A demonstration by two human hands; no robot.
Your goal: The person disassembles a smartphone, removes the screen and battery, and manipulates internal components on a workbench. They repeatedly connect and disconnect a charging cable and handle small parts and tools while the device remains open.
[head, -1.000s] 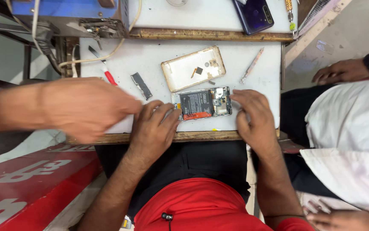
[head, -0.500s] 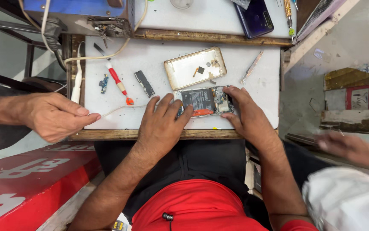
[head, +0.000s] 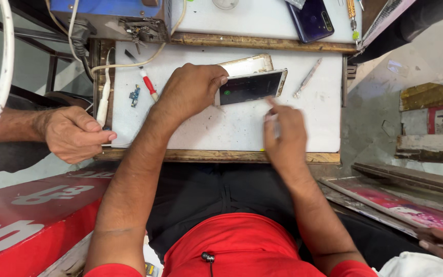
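You are gripping the phone (head: 251, 86) by its left edge with your left hand (head: 193, 90), screen up on the white tabletop (head: 221, 128). Your right hand (head: 283, 128) is blurred, forefinger extended to the screen. Keep holding it steady; tap lightly.

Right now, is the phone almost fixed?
Looks partway. The phone lies screen-up and dark under the left hand, with the right hand at its edge. A gold back cover is off, and a small circuit part and screwdriver lie beside it.
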